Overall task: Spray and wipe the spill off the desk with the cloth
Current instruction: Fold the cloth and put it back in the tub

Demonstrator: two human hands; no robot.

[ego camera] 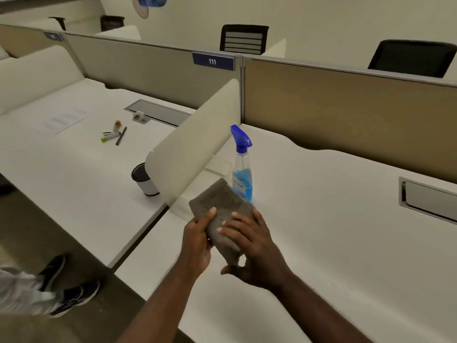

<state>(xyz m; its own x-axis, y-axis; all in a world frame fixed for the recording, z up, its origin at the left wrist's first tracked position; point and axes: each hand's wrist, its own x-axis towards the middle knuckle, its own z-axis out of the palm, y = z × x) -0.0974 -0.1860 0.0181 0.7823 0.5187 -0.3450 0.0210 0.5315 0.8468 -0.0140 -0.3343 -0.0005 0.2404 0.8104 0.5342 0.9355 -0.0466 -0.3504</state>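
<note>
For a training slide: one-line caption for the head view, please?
Both hands, left hand and right hand, hold a grey cloth above the white desk, beside an upright spray bottle.

A blue plate (213,61) on the partition's top edge reads "111"

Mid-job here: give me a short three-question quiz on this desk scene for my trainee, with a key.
1. True or false: the clear spray bottle with the blue trigger head stands upright on the white desk.
2. Which hands grip the folded grey-brown cloth? A) left only B) right only C) both
3. Fill in: the blue partition label reads ___.

Key: 1 true. 2 C: left hand and right hand both hold it. 3: 111.
</note>
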